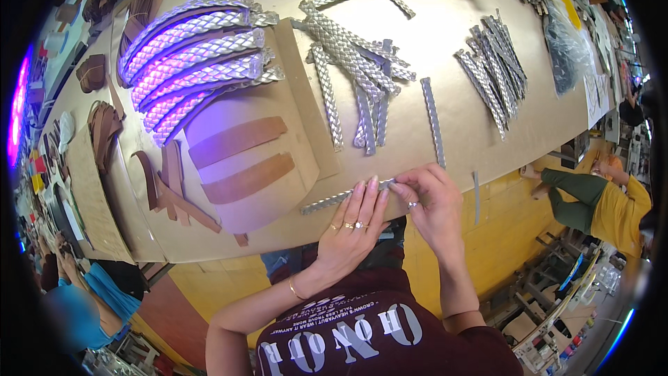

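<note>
A narrow silver-grey braided strip (321, 204) lies near the table's front edge. My left hand (353, 228) rests on it, palm down with its fingers stretched out, covering the middle of the strip. At the strip's right end my right hand (437, 210) is closed, thumb and fingers pinching the tip. Just beyond the right hand a single braided strip (433, 122) points away from me. Farther off are a crossed pile of braided straps (344, 49) and a bunch of thinner braided strips (495, 73).
Wide silver braids (202, 49) arch at the far left, above two brown strips (243, 179) on a rounded board. Loose brown strips (167, 191) lie left of it. A thin grey strip (476, 198) overhangs the front edge. A person in yellow (618, 216) is at right, another in blue (87, 313) at left.
</note>
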Demonstrator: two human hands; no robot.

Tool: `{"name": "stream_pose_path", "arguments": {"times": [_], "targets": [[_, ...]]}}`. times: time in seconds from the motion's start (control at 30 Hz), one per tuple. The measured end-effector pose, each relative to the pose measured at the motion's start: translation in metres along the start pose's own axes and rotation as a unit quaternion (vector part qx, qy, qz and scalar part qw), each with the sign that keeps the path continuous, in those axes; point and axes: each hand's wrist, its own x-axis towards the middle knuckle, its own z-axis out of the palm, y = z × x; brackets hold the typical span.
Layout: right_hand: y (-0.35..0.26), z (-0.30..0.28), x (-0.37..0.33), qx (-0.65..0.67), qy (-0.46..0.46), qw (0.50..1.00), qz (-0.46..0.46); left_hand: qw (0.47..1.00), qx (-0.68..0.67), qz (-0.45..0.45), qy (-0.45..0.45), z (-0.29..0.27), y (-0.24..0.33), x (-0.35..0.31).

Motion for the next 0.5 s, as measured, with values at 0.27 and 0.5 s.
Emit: {"name": "stream_pose_path", "arguments": {"times": [0.27, 0.5], "targets": [[-0.012, -0.005, 0.004, -0.059, -0.022, 0.998, 0.023, 0.996, 0.076, -0.011, 0.040, 0.007, 0.005, 0.001], [-0.012, 0.002, 0.000, -0.218, -0.005, 0.974, -0.062, 0.995, 0.089, 0.007, 0.041, 0.009, 0.003, 0.001]]}}
